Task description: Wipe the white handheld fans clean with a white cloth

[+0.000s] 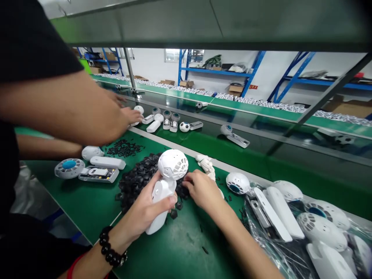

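Observation:
My left hand [147, 209] is wrapped round the handle of a white handheld fan [173, 164], its round, slotted head pointing up. Behind the fan a heap of small black plastic pieces [133, 182] lies on the green table. My right hand [202, 188] reaches to the right edge of this heap, thumb and fingertips drawn together. What is between those fingertips, if anything, is too small to make out. Just past the right hand lies a crumpled off-white bundle [207, 164].
At left, a co-worker's arm [66, 104] reaches toward white fans on the conveyor belt [261, 159]. Thin black strips [123, 148] lie near several fan parts [104, 174]. More white fans [322, 230] rest on clear plastic at right. A metal shelf [203, 23] hangs overhead.

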